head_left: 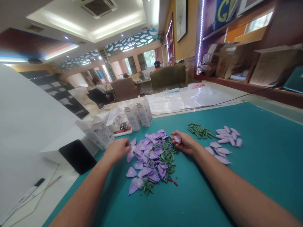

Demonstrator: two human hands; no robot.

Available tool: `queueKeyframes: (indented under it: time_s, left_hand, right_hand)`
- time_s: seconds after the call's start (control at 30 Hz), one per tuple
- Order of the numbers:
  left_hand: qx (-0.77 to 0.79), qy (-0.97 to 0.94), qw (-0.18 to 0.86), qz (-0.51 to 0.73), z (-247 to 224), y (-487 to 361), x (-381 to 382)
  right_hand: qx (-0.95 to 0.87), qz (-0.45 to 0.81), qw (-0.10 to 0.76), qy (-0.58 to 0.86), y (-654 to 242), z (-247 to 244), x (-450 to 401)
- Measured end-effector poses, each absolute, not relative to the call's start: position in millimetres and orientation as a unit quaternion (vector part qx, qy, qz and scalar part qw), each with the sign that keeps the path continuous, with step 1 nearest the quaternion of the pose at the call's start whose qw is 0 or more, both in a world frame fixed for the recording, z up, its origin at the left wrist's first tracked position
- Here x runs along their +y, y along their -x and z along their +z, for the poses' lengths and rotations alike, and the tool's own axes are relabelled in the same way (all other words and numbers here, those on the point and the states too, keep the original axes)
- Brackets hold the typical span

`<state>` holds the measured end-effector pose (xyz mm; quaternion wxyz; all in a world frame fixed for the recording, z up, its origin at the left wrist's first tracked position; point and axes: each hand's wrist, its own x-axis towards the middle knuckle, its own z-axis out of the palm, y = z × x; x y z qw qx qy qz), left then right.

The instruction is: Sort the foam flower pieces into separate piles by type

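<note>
Since the view comes off the head, 12 o'clock is straight ahead here. A heap of lilac petals [151, 157] mixed with green bits is sitting at 12 on a teal mat [248, 176]. A single petal [177, 139] is pinched in the right hand [186, 142], right at the heap's 3 o'clock edge. The left hand [117, 150] is loosely curled at the heap's 9 o'clock edge, and whether anything is held in it can't be told. Green stems [199, 130] are piled at 1 o'clock, with paler petals [227, 138] laid out just beside them. White boxes [142, 111] are lined up past the mat's edge at 11. Plastic sheeting [187, 97] is spread beyond the mat, a shelf [236, 78] stacked with cartons is seen at 2, and a co-worker [99, 86] is seated well off near armchairs [168, 77].
</note>
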<state>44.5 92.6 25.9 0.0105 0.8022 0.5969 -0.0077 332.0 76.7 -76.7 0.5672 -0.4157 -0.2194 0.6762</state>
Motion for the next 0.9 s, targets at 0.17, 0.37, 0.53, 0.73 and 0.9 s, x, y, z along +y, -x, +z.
queueKeyframes:
  time_s: [0.17,0.37,0.53,0.73,0.9]
  left_hand:
    - [0.538,-0.840,0.053,0.051,36.1,-93.6,97.7]
    - [0.477,-0.865,0.124,0.093,18.7,-165.0,104.1]
    - [0.460,-0.868,0.152,0.108,4.2,-193.6,112.3]
    - [0.466,-0.860,0.159,0.136,9.9,-173.6,115.8]
    - [0.495,-0.838,0.164,0.161,19.6,-125.1,109.0]
  right_hand:
    - [-0.208,0.697,0.559,0.397,-328.3,-70.6,73.7]
    - [-0.232,0.724,0.544,0.355,-323.0,-65.8,70.3]
    - [-0.245,0.733,0.537,0.338,-321.6,-67.2,72.3]
    - [-0.258,0.701,0.567,0.348,-327.4,-72.1,75.5]
    - [-0.262,0.673,0.580,0.377,-330.5,-68.6,76.4]
